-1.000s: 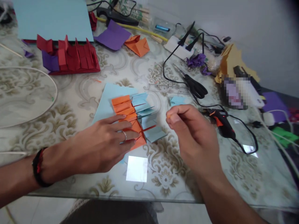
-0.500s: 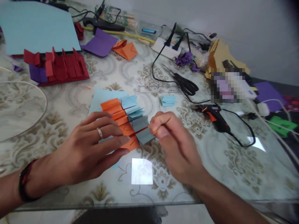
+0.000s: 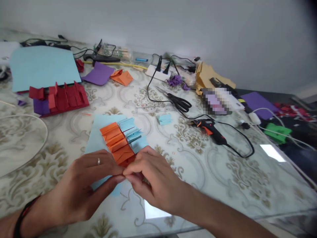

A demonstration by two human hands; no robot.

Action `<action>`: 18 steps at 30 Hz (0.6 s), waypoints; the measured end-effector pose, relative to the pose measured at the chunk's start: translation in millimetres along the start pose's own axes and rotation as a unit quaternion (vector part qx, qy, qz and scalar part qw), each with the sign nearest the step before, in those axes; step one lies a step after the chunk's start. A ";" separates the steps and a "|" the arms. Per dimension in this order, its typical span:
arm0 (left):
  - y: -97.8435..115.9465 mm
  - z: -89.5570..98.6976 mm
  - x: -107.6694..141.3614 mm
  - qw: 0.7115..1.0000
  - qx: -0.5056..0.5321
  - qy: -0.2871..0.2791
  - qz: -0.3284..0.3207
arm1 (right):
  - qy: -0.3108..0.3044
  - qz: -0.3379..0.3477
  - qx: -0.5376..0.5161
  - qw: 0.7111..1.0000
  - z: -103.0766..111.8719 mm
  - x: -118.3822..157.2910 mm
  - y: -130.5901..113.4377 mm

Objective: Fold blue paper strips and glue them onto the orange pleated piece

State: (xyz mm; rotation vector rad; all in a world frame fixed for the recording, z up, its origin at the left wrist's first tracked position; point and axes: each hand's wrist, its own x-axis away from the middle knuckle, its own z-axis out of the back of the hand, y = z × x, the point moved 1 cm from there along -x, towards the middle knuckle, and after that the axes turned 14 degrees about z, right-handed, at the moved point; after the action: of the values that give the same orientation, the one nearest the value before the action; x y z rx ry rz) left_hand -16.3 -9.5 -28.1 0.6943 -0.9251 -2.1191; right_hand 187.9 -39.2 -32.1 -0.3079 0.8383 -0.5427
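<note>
Folded orange paper (image 3: 116,137) and folded light-blue paper (image 3: 130,127) lie side by side in pleated strips on a light-blue sheet (image 3: 95,137). Just below their near end, the fingertips of my left hand (image 3: 91,180), which wears a ring, press together in a pinch. My right hand (image 3: 156,178) pinches too, its fingertips meeting those of the left. Whatever sits between the fingers is hidden or too small to name. The right hand covers the lower right end of the folded strips; contact with the paper cannot be told.
A glue gun (image 3: 209,130) with its cord lies to the right, near black scissors (image 3: 182,103) and a small folded light-blue piece (image 3: 164,119). Red folded paper (image 3: 66,99) is at the left, beside a white hoop (image 3: 47,132). A power strip (image 3: 158,73) stands behind.
My right hand has moved left and closer to me, meeting my left hand, whose spread fingers have closed into a pinch. The view has tilted up, showing more wall.
</note>
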 end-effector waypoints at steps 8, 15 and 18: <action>-25.5 43.2 -14.9 0.966 -0.157 0.168 0.116 | 0.088 -0.059 0.073 0.992 46.1 -4.0 24.9; -65.4 84.9 -33.0 0.909 -0.203 0.269 0.243 | 0.230 -0.288 0.277 0.887 128.8 16.6 94.4; -65.4 83.6 -30.9 0.933 -0.161 0.241 0.214 | 0.153 -0.286 0.257 0.910 132.7 15.5 99.6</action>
State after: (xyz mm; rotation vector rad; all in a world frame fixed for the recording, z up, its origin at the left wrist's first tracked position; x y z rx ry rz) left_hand -81.4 79.7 -23.2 0.7176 -0.3961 -1.5566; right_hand 331.5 40.2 -3.4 0.0320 0.8691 -1.3610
